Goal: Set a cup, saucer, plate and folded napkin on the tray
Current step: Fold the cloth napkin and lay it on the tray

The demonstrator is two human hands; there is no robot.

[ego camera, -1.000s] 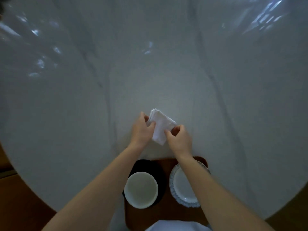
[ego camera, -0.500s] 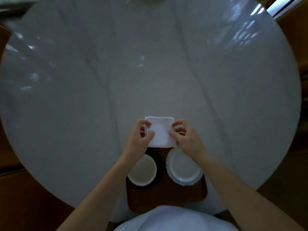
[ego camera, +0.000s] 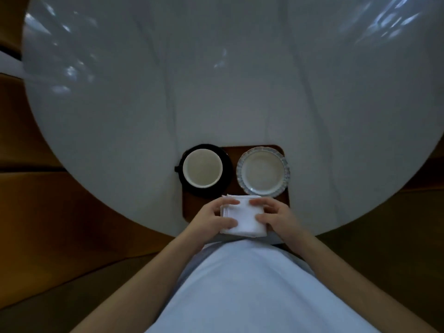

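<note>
At near edge of the tray [ego camera: 254, 150], both hands hold the folded napkin [ego camera: 242, 218] by its sides, left hand [ego camera: 211, 218] & right hand [ego camera: 276, 218] w/ thumbs on top and fingers curled round it; best to lower it flat on the bare near strip, square to the edge, clear of the crockery, then let go both together. Cup [ego camera: 202, 168] sits empty on the dark saucer [ego camera: 227, 169] far left on tray, plate [ego camera: 263, 171] far right, also empty, all on the pale counter [ego camera: 216, 80].

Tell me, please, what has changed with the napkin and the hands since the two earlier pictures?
The folded napkin came back toward the person: a second ago it was held above the table beyond the tray, now it is over the near edge of the tray. The left hand and right hand hold it throughout. The cup on its saucer and the plate stayed on the tray.
</note>
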